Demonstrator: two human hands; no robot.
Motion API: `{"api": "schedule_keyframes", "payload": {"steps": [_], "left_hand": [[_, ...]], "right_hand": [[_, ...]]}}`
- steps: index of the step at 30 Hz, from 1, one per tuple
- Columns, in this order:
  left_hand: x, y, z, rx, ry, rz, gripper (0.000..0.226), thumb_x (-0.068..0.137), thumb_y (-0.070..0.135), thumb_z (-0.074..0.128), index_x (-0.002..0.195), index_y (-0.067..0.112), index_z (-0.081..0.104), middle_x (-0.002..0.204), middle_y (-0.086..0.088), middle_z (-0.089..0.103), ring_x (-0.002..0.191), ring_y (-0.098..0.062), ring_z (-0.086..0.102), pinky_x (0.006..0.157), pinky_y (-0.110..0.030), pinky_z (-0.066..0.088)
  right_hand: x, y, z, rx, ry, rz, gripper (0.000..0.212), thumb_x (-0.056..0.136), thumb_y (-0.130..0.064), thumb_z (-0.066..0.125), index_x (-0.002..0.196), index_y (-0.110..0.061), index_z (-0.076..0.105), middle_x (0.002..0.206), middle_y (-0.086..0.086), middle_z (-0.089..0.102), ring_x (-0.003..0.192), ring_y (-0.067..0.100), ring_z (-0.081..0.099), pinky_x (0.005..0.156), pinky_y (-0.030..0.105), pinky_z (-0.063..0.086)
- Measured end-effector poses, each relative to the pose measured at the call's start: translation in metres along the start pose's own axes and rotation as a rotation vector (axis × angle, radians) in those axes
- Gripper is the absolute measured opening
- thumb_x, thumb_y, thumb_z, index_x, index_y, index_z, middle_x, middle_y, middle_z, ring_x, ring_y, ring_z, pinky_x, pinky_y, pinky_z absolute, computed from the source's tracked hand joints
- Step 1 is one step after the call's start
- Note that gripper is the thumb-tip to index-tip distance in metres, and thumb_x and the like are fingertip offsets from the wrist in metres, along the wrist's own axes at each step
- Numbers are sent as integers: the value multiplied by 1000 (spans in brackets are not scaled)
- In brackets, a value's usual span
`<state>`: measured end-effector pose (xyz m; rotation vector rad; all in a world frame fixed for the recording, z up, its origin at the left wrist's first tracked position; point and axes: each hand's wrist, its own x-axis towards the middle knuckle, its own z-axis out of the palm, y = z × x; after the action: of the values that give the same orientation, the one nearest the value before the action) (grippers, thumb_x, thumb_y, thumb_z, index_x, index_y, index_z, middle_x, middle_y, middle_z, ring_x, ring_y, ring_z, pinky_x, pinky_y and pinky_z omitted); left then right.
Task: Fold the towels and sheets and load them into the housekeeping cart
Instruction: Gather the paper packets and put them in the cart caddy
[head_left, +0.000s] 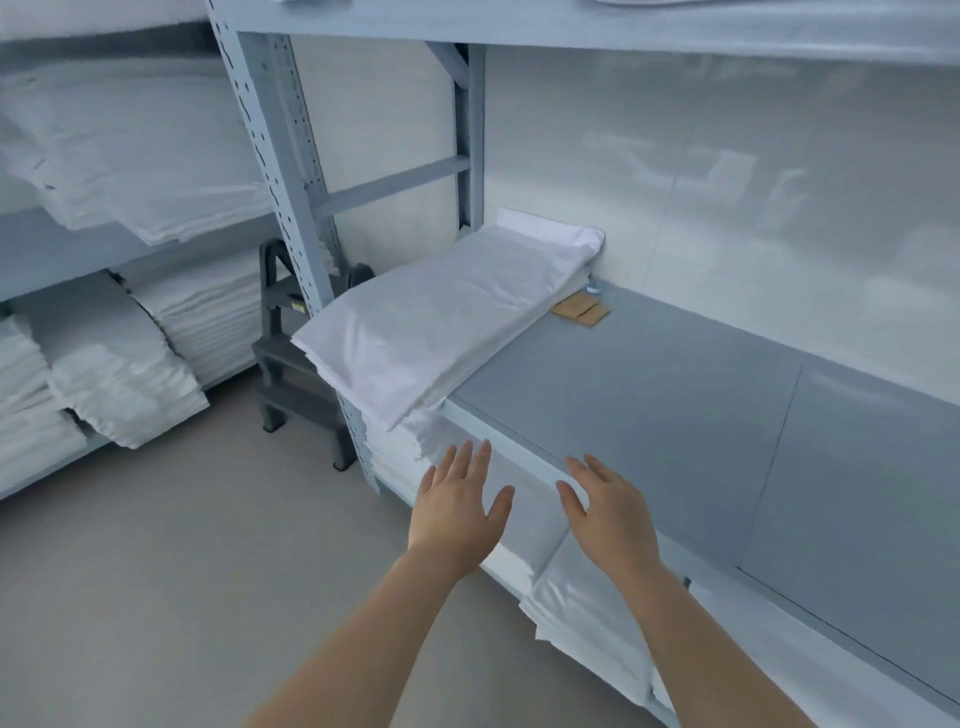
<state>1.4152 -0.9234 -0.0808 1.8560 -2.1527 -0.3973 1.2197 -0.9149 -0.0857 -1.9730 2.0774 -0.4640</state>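
Nearest the camera, both forearms reach forward toward the grey shelf (675, 415). The left hand (457, 512) and the right hand (608, 512) hover just short of the shelf's front edge, palms down, fingers straight and spread; each grip is wide and holds nothing. Whether the right fingertips touch the edge cannot be told.

Under that shelf's front edge, directly beyond the hands, white linen hangs or is stacked on a lower level (550, 561). Further along the shelf to the left, a pile of folded sheets (447, 322) lies on the shelf top, running from the front edge back to the wall, its near corner overhanging the edge. A small tan card (582, 312) lies on the shelf just beside the far end of the pile.

The step in hand looks like reaching for that folded pile. To do it well, slide one flat hand under the overhanging corner and lay the other on top, so the layers stay square and do not fan out when lifted.

Beyond the shelf's left post stands a grey step stool (291, 364), and further left another rack holds more white linen stacks (130, 374). No housekeeping cart is in view.
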Motion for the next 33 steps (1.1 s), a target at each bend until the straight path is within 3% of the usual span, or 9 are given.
{"api": "schedule_keyframes", "payload": {"steps": [5, 15, 33], "left_hand": [[76, -34, -13, -19, -51, 105, 66, 97, 56, 26, 154, 28, 7, 162, 5, 8, 149, -13, -1, 121, -35, 3], [208, -21, -1, -15, -109, 282, 67, 98, 56, 27, 154, 26, 7, 162, 2, 11, 149, -15, 2, 120, -36, 6], [376, 20, 27, 56, -182, 375, 67, 98, 55, 28, 155, 23, 9, 162, 0, 10, 149, -17, 3, 121, -38, 8]], "right_hand": [[55, -28, 6, 35, 65, 107, 44, 99, -37, 46, 139, -21, 49, 148, 6, 43, 132, 23, 45, 109, 38, 33], [149, -15, 3, 5, 125, 262, 46, 100, -41, 41, 143, -24, 44, 150, 4, 40, 134, 21, 42, 111, 35, 30], [312, 39, 7, 4, 159, 322, 48, 99, -45, 38, 144, -27, 41, 151, 0, 39, 138, 17, 37, 112, 34, 29]]}}
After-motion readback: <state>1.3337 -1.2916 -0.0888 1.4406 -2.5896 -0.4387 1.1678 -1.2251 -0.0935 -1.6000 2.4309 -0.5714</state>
